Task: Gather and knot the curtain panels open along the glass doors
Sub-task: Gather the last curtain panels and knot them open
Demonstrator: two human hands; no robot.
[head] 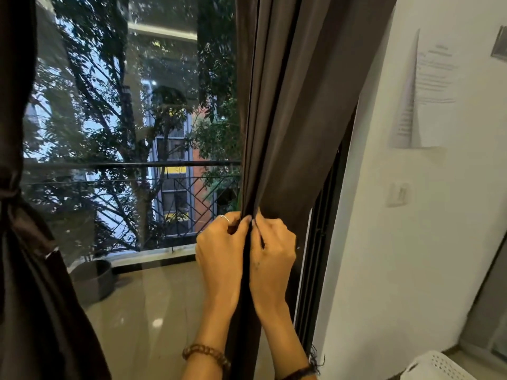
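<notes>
Your left hand and right hand sit side by side at the same height, knuckles almost touching, each with fingers curled into the right curtain; both are pinching its folds, with the gathered edge running down between them; neither hand is nearer, since the cloth lies directly in front of both. The curtain's long axis is vertical, slightly slanted; above your hands it fans out up and to the right towards the door frame, and below them it drops as a narrow dark strip between your wrists. So the slack you need lies up and to the right, on the right hand's side; that hand looks better placed to sweep it in while the left holds the bunch. The left curtain hangs well apart at the far left, already cinched with a knot; the glass between the two is uncovered. Judging by that, this panel is not yet knotted.
</notes>
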